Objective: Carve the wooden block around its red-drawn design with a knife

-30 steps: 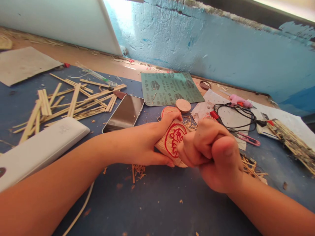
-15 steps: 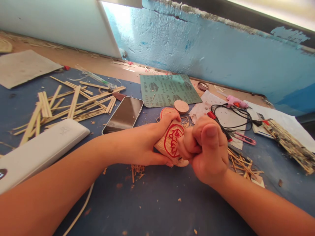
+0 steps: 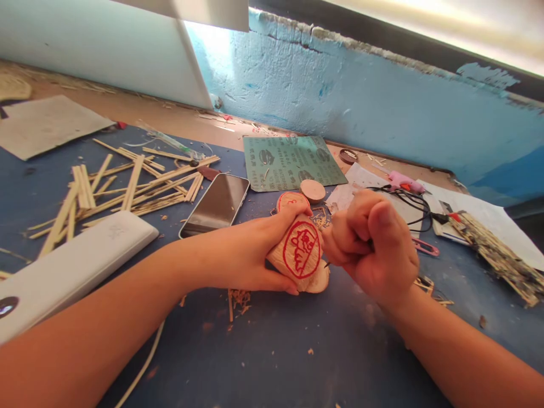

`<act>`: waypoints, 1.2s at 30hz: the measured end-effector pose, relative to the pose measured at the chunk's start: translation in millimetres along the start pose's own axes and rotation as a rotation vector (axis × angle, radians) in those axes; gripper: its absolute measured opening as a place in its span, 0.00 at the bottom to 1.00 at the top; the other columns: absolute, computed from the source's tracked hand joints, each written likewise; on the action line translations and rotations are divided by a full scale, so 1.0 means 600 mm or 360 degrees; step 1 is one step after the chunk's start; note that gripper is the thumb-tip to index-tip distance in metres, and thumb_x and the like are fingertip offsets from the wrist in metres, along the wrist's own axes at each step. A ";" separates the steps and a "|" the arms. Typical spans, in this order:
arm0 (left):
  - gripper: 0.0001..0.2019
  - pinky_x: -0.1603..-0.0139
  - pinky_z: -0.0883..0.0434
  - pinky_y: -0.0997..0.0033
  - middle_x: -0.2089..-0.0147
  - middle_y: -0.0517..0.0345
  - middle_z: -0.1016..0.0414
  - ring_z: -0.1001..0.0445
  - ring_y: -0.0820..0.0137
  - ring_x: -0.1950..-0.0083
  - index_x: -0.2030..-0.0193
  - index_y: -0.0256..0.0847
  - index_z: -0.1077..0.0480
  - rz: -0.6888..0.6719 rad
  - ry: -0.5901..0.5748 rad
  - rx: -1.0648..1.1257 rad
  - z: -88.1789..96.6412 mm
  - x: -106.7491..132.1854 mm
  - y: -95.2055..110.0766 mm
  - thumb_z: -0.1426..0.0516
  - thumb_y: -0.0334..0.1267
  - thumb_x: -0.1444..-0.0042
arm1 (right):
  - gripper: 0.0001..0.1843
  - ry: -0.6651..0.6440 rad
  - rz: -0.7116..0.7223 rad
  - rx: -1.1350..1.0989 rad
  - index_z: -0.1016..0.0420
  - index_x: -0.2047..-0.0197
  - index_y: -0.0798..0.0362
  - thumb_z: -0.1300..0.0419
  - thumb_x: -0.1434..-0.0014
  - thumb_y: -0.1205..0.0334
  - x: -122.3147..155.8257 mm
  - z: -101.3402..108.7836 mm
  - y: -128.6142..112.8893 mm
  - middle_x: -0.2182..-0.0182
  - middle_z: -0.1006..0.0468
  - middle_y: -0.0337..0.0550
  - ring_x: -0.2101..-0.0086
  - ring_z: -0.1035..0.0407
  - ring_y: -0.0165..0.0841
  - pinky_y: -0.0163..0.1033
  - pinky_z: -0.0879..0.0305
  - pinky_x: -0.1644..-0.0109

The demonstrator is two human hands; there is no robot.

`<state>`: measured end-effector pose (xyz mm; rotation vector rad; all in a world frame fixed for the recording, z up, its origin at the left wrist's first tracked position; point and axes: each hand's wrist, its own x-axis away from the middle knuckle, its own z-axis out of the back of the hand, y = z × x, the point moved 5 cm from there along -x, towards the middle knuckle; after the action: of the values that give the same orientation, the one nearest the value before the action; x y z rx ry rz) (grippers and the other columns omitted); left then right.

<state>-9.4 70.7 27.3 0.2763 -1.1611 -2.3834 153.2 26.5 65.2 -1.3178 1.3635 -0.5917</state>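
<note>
1. Wood at frame centre: the oval piece (image 3: 302,253), with a red drawing on it, sits low over the blue tabletop (image 3: 272,351). Its long axis runs from upper left to lower right, and the drawn face is turned up toward you.
2. Your left hand (image 3: 250,258) clamps it, with digits on the upper and lower edges.
3. Your right hand (image 3: 376,249), just right of the piece, is closed in a fist around a thin tool (image 3: 327,264). Only the tool's dark tip shows, beside the piece's edge.
4. A phone (image 3: 216,203) and loose sticks (image 3: 127,181) lie to the upper left, with green sandpaper (image 3: 291,162) above.
</note>
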 end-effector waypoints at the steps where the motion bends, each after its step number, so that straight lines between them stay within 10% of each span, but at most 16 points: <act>1: 0.59 0.31 0.25 0.48 0.25 0.39 0.32 0.27 0.45 0.27 0.17 0.49 0.58 0.0015 0.0018 0.0004 0.001 0.000 0.001 0.28 0.59 0.45 | 0.23 0.0006 -0.0023 -0.0016 0.40 0.70 0.48 0.44 0.21 0.50 -0.003 0.004 -0.002 0.79 0.51 0.28 0.82 0.58 0.25 0.34 0.57 0.79; 12: 0.55 0.38 0.21 0.54 0.28 0.44 0.28 0.23 0.46 0.31 0.20 0.53 0.50 -0.0002 0.0110 0.0000 0.014 0.001 0.005 0.26 0.58 0.46 | 0.25 0.0094 -0.0191 0.0106 0.38 0.67 0.47 0.41 0.24 0.40 -0.015 0.036 -0.004 0.78 0.40 0.29 0.81 0.48 0.27 0.33 0.47 0.79; 18: 0.53 0.36 0.22 0.55 0.26 0.44 0.28 0.23 0.47 0.31 0.19 0.52 0.49 0.0040 0.0061 0.0009 0.022 0.001 0.011 0.27 0.57 0.45 | 0.23 0.0117 -0.0108 0.0739 0.29 0.62 0.49 0.44 0.22 0.40 -0.020 0.071 -0.036 0.71 0.27 0.37 0.75 0.34 0.29 0.36 0.40 0.75; 27: 0.47 0.41 0.21 0.60 0.34 0.48 0.22 0.19 0.55 0.37 0.23 0.50 0.50 0.0072 -0.0004 0.0188 0.016 -0.002 0.020 0.28 0.49 0.40 | 0.18 -0.0393 -0.0149 0.1400 0.23 0.53 0.49 0.47 0.19 0.47 -0.011 0.061 -0.091 0.70 0.25 0.37 0.72 0.30 0.29 0.37 0.37 0.70; 36: 0.54 0.34 0.24 0.51 0.31 0.44 0.26 0.23 0.46 0.32 0.25 0.47 0.45 0.0249 0.0082 0.0050 0.019 0.005 0.003 0.25 0.62 0.52 | 0.09 -0.0898 -0.0448 0.2024 0.24 0.65 0.49 0.33 0.31 0.60 0.016 0.074 -0.099 0.73 0.22 0.35 0.75 0.35 0.28 0.35 0.43 0.73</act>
<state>-15.7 76.2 35.6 0.2461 -1.1540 -2.2114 217.6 16.4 102.6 -0.5083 0.1622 -0.9496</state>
